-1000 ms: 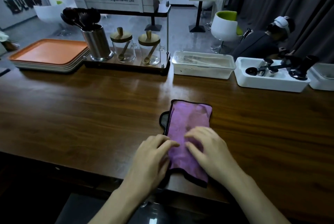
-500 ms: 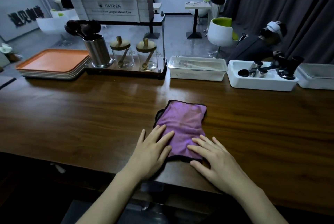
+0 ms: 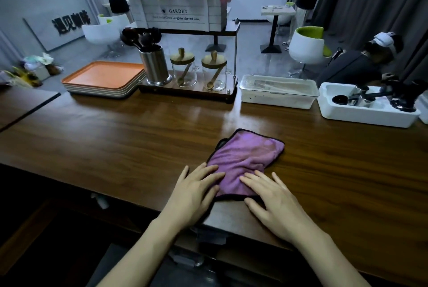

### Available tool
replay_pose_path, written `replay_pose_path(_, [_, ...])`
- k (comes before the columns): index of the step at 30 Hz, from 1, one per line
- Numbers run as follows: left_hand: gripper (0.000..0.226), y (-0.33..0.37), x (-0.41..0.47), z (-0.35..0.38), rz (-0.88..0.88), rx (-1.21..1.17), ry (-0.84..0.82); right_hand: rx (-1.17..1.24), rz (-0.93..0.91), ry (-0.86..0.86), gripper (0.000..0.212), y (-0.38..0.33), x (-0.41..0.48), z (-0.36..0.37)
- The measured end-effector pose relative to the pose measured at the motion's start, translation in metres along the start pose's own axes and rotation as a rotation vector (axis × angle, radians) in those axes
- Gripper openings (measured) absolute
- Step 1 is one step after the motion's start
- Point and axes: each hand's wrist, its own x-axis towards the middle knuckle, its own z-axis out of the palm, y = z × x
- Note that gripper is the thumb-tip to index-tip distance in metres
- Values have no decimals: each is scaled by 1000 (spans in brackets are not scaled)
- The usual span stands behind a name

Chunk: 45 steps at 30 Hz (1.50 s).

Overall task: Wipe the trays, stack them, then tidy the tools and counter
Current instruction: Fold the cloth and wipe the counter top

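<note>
Left hand (image 3: 194, 196), right hand (image 3: 275, 203) — flat on cloth (image 3: 245, 154) (counter (image 3: 115, 138) edge); trays (image 3: 104, 75) far-left

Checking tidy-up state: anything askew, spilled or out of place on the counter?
No spill or damage shows. The orange trays sit stacked at far left. Only the purple cloth is off: skewed to the counter edge, rumpled where the left hand and right hand press flat on it.
</note>
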Motion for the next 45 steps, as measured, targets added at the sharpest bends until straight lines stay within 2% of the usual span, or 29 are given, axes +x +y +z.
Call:
replay_pose_path(6, [47,3,-10,-1,30,-15,-17,37,17,62,22,11,-20,-9])
replay_pose_path(7, [49,6,-10,-2,37,-22,-34,40,31,93,21,14,-28,-9])
replay_pose_path(10, [53,21,-13,3,111,21,-67,43,61,159,35,19,-57,-5])
replay_pose_path(13, [60,30,-24,7,163,43,-94,36,42,149,55,19,-85,-1])
replay_pose_path(17, [69,20,-36,10,228,27,-84,44,27,155,53,21,-97,-2])
replay_pose_path(23, [49,20,-21,0,204,-135,-95,109,32,155,42,29,-90,-15])
replay_pose_path(27, [26,16,-10,-6,231,-95,-83,84,30,222,23,30,-81,-13])
replay_pose_path(29, [21,19,-3,-5,277,-50,-35,102,69,269,22,29,-75,-14])
replay_pose_path(32, [27,30,15,-11,199,-120,-3,154,167,319,20,26,-59,-27])
replay_pose_path(35, [22,39,43,-19,105,-201,20,278,234,341,14,30,-39,-41])
replay_pose_path(38, [22,41,75,-20,92,-228,50,334,305,407,26,41,-15,-50])
replay_pose_path(41, [15,39,108,-15,6,-278,66,367,413,455,37,56,14,-54])
replay_pose_path(43, [10,36,126,-6,-71,-281,81,296,486,465,40,68,31,-53])
replay_pose_path(45, [16,33,138,3,-114,-246,88,146,541,428,39,77,43,-47])
